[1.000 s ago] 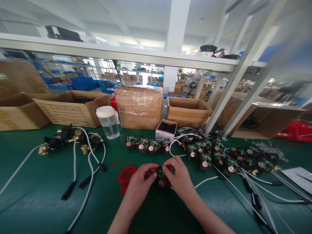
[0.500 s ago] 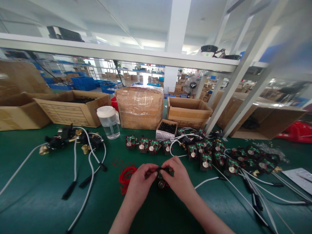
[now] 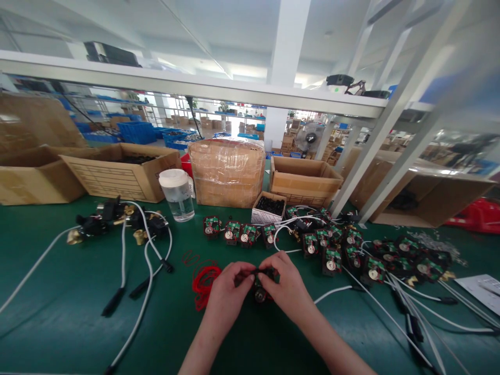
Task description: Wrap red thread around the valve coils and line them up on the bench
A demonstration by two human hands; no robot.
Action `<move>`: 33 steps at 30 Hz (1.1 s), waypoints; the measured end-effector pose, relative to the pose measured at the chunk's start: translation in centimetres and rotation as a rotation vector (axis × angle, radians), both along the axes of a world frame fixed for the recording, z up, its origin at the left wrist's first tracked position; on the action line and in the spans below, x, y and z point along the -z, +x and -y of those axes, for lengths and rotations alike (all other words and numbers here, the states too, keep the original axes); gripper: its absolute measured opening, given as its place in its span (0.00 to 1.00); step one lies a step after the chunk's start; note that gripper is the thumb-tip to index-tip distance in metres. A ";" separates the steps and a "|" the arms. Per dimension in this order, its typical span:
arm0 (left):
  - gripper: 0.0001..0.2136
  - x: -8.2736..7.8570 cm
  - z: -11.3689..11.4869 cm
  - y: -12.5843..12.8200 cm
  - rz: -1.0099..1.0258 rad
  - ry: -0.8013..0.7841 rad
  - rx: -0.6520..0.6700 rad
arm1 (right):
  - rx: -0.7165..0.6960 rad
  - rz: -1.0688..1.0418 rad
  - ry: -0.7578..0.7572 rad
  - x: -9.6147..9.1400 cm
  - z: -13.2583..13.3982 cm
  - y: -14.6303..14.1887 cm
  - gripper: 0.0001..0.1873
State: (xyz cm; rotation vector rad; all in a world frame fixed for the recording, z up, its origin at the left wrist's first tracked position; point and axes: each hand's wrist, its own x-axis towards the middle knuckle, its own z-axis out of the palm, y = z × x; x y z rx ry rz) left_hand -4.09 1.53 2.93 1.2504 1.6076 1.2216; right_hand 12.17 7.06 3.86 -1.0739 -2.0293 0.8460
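Both my hands meet over a small black housing with a green circuit board and a round metal part [image 3: 260, 296], low in the middle of the green table. My left hand [image 3: 231, 286] pinches at the housing's upper left side with thumb and forefinger. From the right, my right hand [image 3: 284, 278] grips its top edge, fingers bent. What lies between the fingertips is mostly hidden. Beside my left hand is a bundle of thin red wire [image 3: 205, 284]. A row of similar circuit-board housings [image 3: 248, 235] sits just beyond my hands.
More housings with white cables [image 3: 332, 260] crowd the right side. Brass-fitted valve assemblies [image 3: 117, 219] with grey cables lie left. A water jug [image 3: 177, 195], a small box of black parts [image 3: 269, 208] and cardboard boxes [image 3: 228, 174] line the back, under a white shelf [image 3: 195, 88].
The view has shifted slightly, so the scene sits a little further right. Both hands stay on the housing in nearly the same grip.
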 end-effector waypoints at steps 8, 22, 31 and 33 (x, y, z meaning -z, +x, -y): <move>0.10 0.6 -0.2 0.1 0.072 0.018 -0.004 | 0.030 0.071 0.018 -0.1 -0.2 -0.8 0.09; 0.08 0.7 0.1 0.1 0.059 0.065 0.003 | 0.036 0.047 0.062 -0.1 0.2 -0.4 0.10; 0.08 0.7 0.0 0.0 0.047 0.063 -0.004 | 0.047 0.038 0.060 0.1 0.2 -0.6 0.09; 0.09 0.8 0.0 0.0 0.046 0.060 -0.003 | 0.040 0.030 0.049 0.1 0.3 -0.5 0.10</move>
